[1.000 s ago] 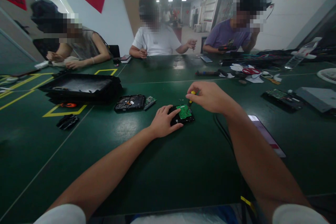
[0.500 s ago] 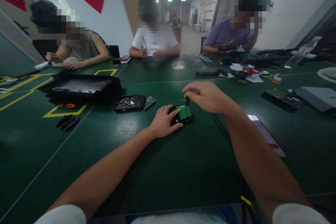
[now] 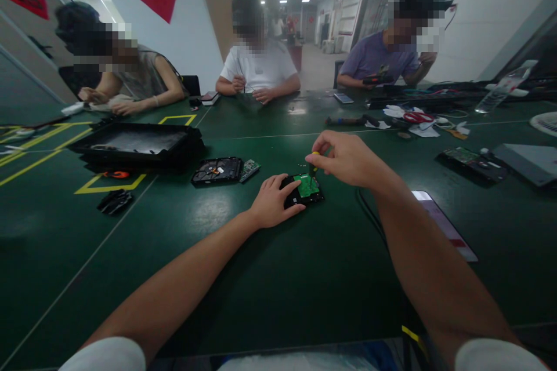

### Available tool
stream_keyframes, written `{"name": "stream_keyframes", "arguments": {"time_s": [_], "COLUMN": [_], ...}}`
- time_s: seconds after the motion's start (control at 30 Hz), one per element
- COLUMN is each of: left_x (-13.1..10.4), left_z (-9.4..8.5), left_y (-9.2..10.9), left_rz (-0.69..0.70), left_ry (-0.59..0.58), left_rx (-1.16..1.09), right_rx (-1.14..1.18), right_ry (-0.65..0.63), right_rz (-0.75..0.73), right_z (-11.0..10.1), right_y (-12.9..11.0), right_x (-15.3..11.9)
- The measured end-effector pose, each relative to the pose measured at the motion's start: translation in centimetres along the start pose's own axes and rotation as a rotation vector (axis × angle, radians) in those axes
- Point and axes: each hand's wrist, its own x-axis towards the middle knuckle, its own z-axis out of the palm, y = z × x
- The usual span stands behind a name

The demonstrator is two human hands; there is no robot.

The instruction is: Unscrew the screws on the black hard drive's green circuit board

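Observation:
A black hard drive [image 3: 314, 199] lies on the table with its green circuit board [image 3: 307, 188] facing up. My left hand [image 3: 270, 202] holds it from the left, fingers spread over its top and thumb at its near edge. Pinched in the fingers of my right hand [image 3: 342, 153] is a small screwdriver [image 3: 313, 169] with a yellow and dark handle. It stands nearly upright, tip down at the board; exact contact is too small to see. A few tiny bits, possibly screws, lie just behind the drive.
Left of my hands sit another hard drive [image 3: 216, 171], a loose circuit board [image 3: 249, 170] and stacked black trays [image 3: 139, 145]. To the right are a phone [image 3: 446, 226], a cable [image 3: 369, 211] and a further drive [image 3: 472, 165]. Three people sit across the table.
My right hand has shifted slightly, its fingers turned round the screwdriver's handle. My left hand and the hard drive stay put; the whole view has moved a little.

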Motion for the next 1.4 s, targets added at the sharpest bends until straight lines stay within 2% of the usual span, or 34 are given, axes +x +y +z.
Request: {"name": "stream_keyframes", "arguments": {"time_s": [0.2,0.47,0.67,0.8,0.97,1.23,1.4], "left_x": [0.10,0.00,0.01,0.03,-0.04,-0.02,-0.03], "left_z": [0.17,0.02,-0.10,-0.06,0.05,0.27,0.20], "left_y": [-0.25,-0.06,0.00,-0.06,-0.15,-0.31,-0.26], "left_rz": [-0.008,-0.002,-0.005,-0.007,-0.009,0.006,0.005], "left_ry": [-0.011,-0.001,0.000,-0.011,-0.005,0.019,0.008], "left_rx": [-0.006,-0.007,-0.012,-0.002,-0.001,-0.016,-0.017], "right_rx": [0.011,-0.031,-0.051,0.011,0.061,-0.024,-0.064], "right_ry": [-0.014,-0.019,0.029,-0.022,-0.037,-0.031,0.040], "right_rz": [-0.003,-0.082,0.017,0.071,0.016,-0.081,0.033], "right_z": [0.08,-0.15,-0.17,-0.27,-0.04,-0.01,0.05], "right_y": [-0.07,-0.10,-0.08,-0.37,-0.13,-0.07,0.10], "right_x": [-0.04,0.17,0.10,-0.08,-0.08,0.13,0.13]}}
